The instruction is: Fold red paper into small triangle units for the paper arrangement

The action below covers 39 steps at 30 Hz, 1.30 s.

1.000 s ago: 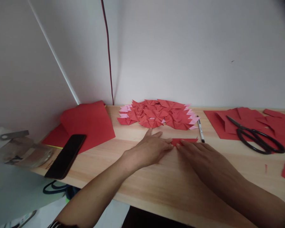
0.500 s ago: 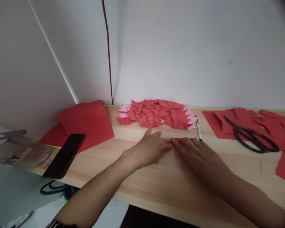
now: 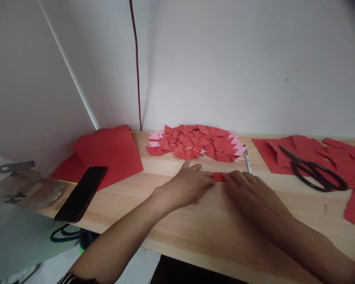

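A small red paper strip (image 3: 219, 177) lies flat on the wooden table between my hands. My left hand (image 3: 187, 183) rests at its left end, fingers apart, fingertips touching the paper. On the right part of the strip lies my right hand (image 3: 248, 191), its fingers close together and pressed down, covering that end. Behind them spreads a pile of folded red and pink paper pieces (image 3: 195, 142), near my left index finger. A white marker (image 3: 248, 161) lies just behind my right hand.
Black-handled scissors (image 3: 313, 171) lie on red paper pieces (image 3: 337, 156) at the right. At the left are large red sheets (image 3: 109, 154), a black phone (image 3: 81, 193) and a clear container (image 3: 41, 191). The table's front edge (image 3: 177, 252) runs below my forearms.
My right hand has slid a little to the right along the strip, and more red paper shows between my hands. My left hand has stayed in place.
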Motion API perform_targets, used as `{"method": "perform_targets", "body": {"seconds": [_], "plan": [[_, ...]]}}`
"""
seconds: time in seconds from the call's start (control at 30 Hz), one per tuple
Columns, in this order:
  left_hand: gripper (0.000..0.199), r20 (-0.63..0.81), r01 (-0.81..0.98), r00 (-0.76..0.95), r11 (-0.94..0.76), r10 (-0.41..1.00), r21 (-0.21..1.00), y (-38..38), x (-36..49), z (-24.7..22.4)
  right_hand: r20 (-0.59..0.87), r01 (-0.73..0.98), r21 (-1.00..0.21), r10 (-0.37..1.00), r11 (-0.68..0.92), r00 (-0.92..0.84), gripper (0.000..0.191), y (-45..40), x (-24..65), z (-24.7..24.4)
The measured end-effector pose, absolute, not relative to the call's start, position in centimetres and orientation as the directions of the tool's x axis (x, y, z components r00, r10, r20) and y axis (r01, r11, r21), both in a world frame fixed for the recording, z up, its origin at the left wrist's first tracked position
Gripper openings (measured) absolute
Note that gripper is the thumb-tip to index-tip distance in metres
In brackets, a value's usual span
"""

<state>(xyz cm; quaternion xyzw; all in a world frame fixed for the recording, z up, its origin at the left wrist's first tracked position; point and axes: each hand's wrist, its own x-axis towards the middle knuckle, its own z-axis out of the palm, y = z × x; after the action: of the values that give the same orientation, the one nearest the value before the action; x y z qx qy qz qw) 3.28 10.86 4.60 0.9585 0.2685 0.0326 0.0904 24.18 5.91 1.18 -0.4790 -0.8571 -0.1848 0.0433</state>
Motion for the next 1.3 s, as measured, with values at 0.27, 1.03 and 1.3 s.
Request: {"method": "perform_targets", "body": {"seconds": [0.27,1.03,1.3], "plan": [[0.025,0.027,0.516,0.849,-0.838,0.529,0.178,10.8,3.4,4.5,0.204,0.873,0.240,0.857,0.425,-0.473,0.028,6.0,23.2,2.2],[0.031,0.011,0.530,0.840,-0.823,0.543,0.204,10.8,3.3,4.3,0.251,0.856,0.263,0.825,0.445,-0.506,0.042,5.4,23.8,2.0],[0.031,0.001,0.525,0.842,-0.821,0.539,0.224,10.8,3.2,4.4,0.261,0.837,0.329,0.810,0.438,-0.526,0.043,4.7,23.6,1.4]]}}
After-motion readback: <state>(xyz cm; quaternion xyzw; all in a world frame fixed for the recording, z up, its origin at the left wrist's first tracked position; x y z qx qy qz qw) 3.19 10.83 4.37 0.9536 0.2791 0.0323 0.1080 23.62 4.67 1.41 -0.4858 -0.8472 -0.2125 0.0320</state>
